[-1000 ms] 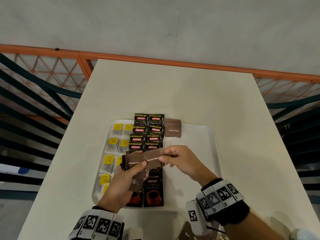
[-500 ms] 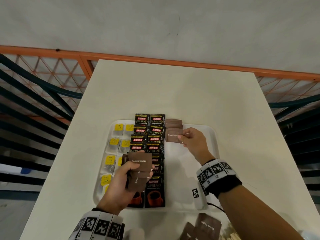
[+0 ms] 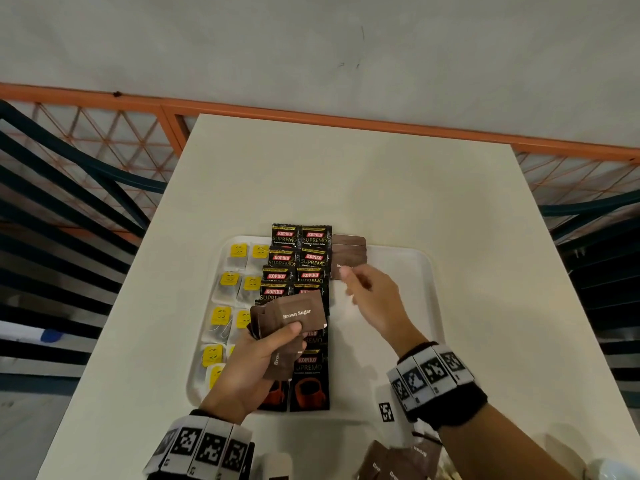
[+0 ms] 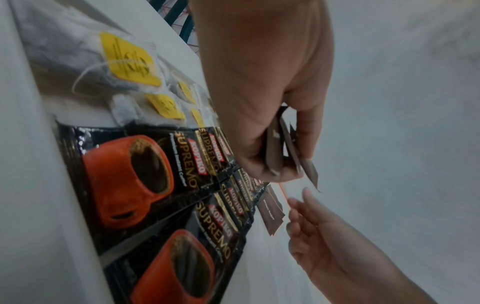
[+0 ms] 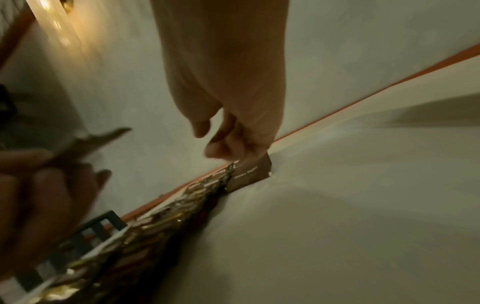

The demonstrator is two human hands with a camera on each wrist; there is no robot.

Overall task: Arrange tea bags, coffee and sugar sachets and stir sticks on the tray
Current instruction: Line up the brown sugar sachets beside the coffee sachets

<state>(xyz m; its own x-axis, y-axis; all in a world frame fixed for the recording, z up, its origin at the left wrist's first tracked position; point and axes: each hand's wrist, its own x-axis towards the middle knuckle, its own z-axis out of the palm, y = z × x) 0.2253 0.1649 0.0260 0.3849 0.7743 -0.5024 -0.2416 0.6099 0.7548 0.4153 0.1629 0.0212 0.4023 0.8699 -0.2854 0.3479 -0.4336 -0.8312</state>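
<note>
While fanned in the left hand, held over the near middle of the flat white plastic tray: a bundle of brown paper sugar sachets printed "Brown Sugar", thumb pressed across the top one, fingers curled beneath. In the left wrist view, the same bundle pinched edge-on between thumb and fingers. Right hand above the tray's middle, just near of the laid brown sugar sachets, fingers loosely bent and grasping nothing; fingertips close over the nearest laid sachet, contact impossible to judge through the blur. Laid sachets stacked in an overlapping column at the tray's far edge, touching the right side of the coffee rows. Down the tray's middle, two overlapping columns of black glossy coffee sachets with red labels and an orange cup picture, running from far edge to near edge. Along the left side, two columns of white gauze tea bags with yellow square tags. Tray resting on a cream rectangular table. At the table's near edge, right of centre, a loose heap of more brown sachets. Beyond the far edge, an orange metal railing against a grey wall.
</note>
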